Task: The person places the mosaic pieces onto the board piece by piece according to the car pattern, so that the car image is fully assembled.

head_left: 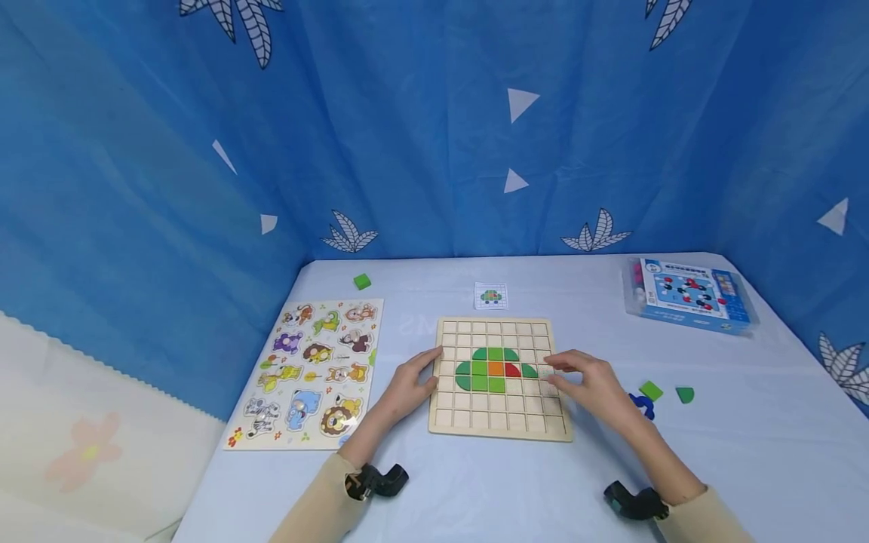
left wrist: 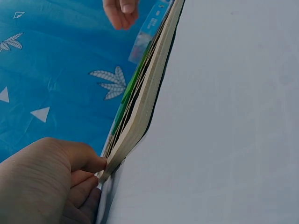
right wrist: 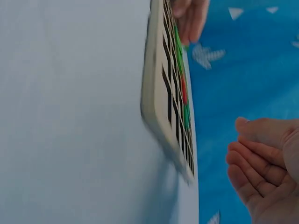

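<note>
At the far left hangs a pale cloth (head_left: pixel 61 422) with a faint flower, beside a blue backdrop (head_left: pixel 407 136) printed with leaves and white shapes; next on the white surface (head_left: pixel 489 490) lies an animal puzzle (head_left: pixel 310 377), with a small green block (head_left: pixel 362 281) just beyond its far edge; the left hand (head_left: pixel 410 379) rests against the left edge of the grid board (head_left: pixel 458 421), fingers and thumb touching its rim without curling round it; a black wrist device (head_left: pixel 377 481) sits near the sleeve.

The board lies flat at the middle of the surface; its squares carry a cluster of green pieces (head_left: pixel 479 369), an orange square (head_left: pixel 496 369) and a red piece (head_left: pixel 512 370); a small picture card (head_left: pixel 491 296) lies beyond it.

The right hand (head_left: pixel 589 381) hovers by the board's right edge, relaxed and holding nothing, its fingers slightly bent; past that forearm come blue pieces (head_left: pixel 642 406), partly hidden, a light-green square (head_left: pixel 651 390), a rounded green piece (head_left: pixel 685 394) and, farther back, a blue boxed set (head_left: pixel 692 296).
</note>
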Demonstrator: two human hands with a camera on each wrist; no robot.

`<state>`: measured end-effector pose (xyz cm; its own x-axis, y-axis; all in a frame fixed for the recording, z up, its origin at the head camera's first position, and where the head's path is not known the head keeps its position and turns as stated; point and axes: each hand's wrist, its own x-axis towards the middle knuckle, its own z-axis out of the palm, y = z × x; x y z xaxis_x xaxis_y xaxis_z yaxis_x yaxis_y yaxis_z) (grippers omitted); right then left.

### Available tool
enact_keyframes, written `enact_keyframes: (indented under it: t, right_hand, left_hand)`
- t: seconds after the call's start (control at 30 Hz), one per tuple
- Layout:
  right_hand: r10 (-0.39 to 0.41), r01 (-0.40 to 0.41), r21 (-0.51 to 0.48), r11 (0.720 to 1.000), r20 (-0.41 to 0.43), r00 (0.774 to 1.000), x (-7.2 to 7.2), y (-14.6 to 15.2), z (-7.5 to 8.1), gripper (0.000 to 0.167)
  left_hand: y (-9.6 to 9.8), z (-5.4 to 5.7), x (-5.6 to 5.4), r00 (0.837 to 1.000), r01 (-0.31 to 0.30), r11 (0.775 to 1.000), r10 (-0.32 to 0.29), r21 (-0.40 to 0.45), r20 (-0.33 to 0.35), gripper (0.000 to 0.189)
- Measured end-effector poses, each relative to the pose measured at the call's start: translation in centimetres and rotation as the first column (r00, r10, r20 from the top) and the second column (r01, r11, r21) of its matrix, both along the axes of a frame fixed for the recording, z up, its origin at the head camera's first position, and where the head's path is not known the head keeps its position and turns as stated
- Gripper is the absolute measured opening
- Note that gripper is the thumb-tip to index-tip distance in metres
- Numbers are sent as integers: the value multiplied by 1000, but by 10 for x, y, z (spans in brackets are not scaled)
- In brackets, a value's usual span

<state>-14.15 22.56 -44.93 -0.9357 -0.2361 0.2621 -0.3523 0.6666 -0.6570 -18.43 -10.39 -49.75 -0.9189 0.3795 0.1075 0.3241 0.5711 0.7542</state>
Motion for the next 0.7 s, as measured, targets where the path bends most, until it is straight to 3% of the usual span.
enact_keyframes:
  t: [0.17,0.3,0.33,0.5,0.7]
  right_hand:
    - [-156,160,30,987,-116,981,9,56,-9,28]
    - [-273,282,73,957,-107,956,18,90,-12,29]
    - [-301,309,101,946,-85,950,23,92,-7,29]
    - [-349,338,183,923,34,936,34,107,-9,33]
    - [-341,334,228,914,-8,940,37,112,-21,31]
  left_hand:
    - [1,1,0,1000,5,1000,-5,12,-3,54]
    - [0,1,1,1000,15,1000,-15,25,-5,55]
    - [0,1,1,1000,14,1000,-14,26,-4,55]
    - [-1,1,1,1000,9,1000,-8,29,-15,55]
    - [0,0,1,1000,10,1000,-10,28,-9,54]
